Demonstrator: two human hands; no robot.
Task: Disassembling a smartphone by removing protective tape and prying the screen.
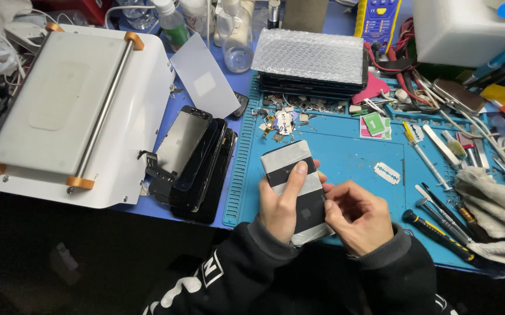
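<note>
My left hand [280,204] grips a smartphone [290,162] lying back-up over the blue work mat [345,154], with its index finger stretched along the phone's back. Silvery tape bands cross the phone's dark rear. My right hand [358,214] is curled against the phone's lower right edge, fingertips pinching at it; what it pinches is hidden. Both wrists wear black sleeves.
A white flat machine with a metal roller [71,105] stands at left. Next to it lies a stack of black phone screens [197,160]. Bubble-wrapped screens [310,58] sit behind the mat. A razor blade [387,173], screwdrivers [439,230], tweezers and a grey rag [494,210] lie at right.
</note>
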